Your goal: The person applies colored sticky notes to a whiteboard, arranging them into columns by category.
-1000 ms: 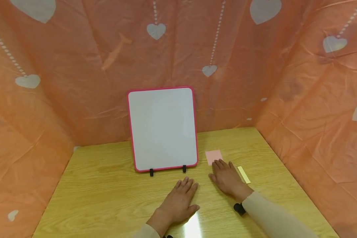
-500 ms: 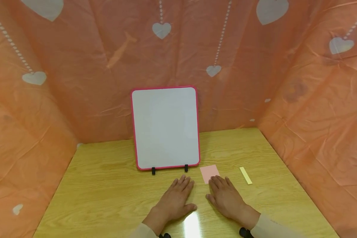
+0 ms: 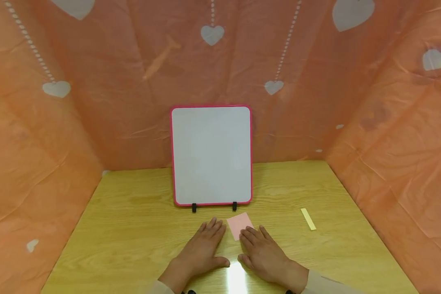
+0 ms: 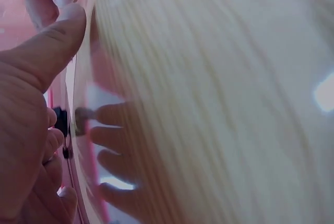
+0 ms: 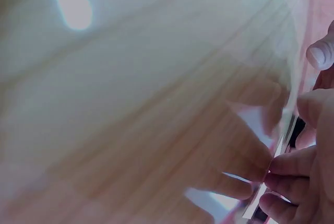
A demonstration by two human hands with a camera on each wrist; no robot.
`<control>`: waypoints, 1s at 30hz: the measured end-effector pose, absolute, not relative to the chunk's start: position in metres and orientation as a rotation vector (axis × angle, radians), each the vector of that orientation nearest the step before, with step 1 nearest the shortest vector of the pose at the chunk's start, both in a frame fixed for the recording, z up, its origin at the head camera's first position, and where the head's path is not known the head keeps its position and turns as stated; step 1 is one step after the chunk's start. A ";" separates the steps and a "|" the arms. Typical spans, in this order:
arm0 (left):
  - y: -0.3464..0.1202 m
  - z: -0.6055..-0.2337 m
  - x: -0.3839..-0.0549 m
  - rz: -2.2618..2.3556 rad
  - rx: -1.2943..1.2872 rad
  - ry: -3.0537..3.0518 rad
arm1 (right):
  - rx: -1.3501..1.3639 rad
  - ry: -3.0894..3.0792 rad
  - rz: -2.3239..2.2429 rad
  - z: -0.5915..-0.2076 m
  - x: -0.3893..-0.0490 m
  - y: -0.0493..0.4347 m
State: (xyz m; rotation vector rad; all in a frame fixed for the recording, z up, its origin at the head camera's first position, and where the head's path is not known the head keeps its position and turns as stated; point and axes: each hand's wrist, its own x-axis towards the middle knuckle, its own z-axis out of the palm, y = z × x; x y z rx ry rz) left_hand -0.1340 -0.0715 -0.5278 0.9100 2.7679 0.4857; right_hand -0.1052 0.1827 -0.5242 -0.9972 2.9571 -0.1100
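Observation:
A pink square of paper (image 3: 238, 223), which looks like a sticky note, lies flat on the wooden table just in front of the whiteboard. The fingertips of my right hand (image 3: 263, 255) rest on its near right corner, fingers straight and palm down, covering that corner. To the left of the paper, my left hand (image 3: 201, 250) lies palm down with straight fingers and thumb spread toward the right hand, holding nothing. Low over the glossy surface, the left wrist view shows the left thumb (image 4: 57, 44), and the right wrist view shows the right fingers (image 5: 292, 182).
Behind the hands, a pink-framed whiteboard (image 3: 212, 155) stands on small black feet. A pale yellow strip (image 3: 308, 219) lies to the right on the wooden table (image 3: 132, 241). Orange cloth with white hearts (image 3: 301, 122) encloses the back and sides.
My right hand has slid the pink paper leftward and toward me, away from the yellow strip. The left hand stays flat on the table, while the head view has shifted slightly.

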 end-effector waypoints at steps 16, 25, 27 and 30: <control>-0.119 -0.526 -0.125 0.536 0.835 2.768 | -1.292 2.884 0.025 -0.521 -0.110 0.120; -0.126 -0.530 -0.130 0.567 0.921 2.746 | -1.449 2.959 0.019 -0.521 -0.134 0.124; -0.127 -0.531 -0.130 0.576 0.917 2.735 | -1.442 2.972 0.052 -0.522 -0.139 0.124; -0.127 -0.531 -0.132 0.577 0.907 2.720 | -1.438 2.977 0.079 -0.524 -0.146 0.124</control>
